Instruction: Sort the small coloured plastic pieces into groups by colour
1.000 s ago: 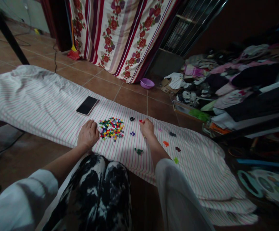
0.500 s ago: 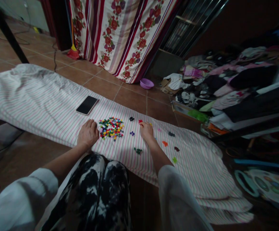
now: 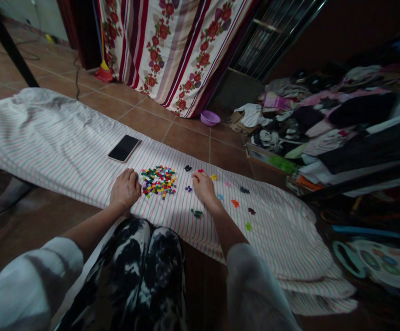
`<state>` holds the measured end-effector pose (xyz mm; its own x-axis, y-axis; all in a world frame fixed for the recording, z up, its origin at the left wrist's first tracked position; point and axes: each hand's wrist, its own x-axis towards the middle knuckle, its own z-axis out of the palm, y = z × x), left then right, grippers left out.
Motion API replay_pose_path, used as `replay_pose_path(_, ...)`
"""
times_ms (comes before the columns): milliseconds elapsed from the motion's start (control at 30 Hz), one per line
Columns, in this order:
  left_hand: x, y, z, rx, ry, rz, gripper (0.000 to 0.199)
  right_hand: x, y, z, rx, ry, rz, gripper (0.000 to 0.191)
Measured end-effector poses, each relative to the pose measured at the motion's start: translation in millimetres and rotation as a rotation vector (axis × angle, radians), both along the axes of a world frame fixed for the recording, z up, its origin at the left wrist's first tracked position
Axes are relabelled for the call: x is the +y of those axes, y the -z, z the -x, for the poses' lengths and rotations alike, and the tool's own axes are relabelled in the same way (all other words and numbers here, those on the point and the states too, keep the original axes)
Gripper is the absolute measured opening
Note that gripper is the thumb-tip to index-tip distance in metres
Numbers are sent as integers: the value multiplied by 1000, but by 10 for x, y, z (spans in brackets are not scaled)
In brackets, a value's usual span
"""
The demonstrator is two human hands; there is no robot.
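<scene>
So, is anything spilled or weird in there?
Nothing looks spilled on the striped cloth: the mixed pile of little pieces and the small color groups sit apart. The messy part is the clothes heap at the right, where things lie jumbled over one another.

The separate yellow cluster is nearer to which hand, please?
Right: the right hand is just left of the yellow cluster; the left hand is farther left, beside the mixed pile.
</scene>
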<state>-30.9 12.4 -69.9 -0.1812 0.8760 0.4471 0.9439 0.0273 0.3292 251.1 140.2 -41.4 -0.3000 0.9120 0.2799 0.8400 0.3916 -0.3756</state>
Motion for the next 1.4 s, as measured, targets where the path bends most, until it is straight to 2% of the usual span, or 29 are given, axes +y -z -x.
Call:
replay_pose_path(200,2,12,12,-14,3,-13,28,-256,-75,211,53,-222,76,22)
replay_pose_path(333,3,14,12,-15,0,-14,28,-391,-66,313,7,-276,129,23)
replay_pose_path(500,-4,-24,4,-11,0,5,29,-440,1,390,-63,-279,155,24)
replay_pose_path(767,-9,-51,3,-7,5,4,25,-468,26,443,-48,-233,137,22)
replay_pose_path(1000,-19,-66,9,26,16,4,24,-484,58,399,76,-222,97,22)
replay_pose_path(1200,-13,-41,24,30,18,-6,25,-463,-11,250,202,-157,89,21)
replay_pose_path(1400,-12,-47,23,37,23,3,24,-482,-70,159,369,-88,190,19)
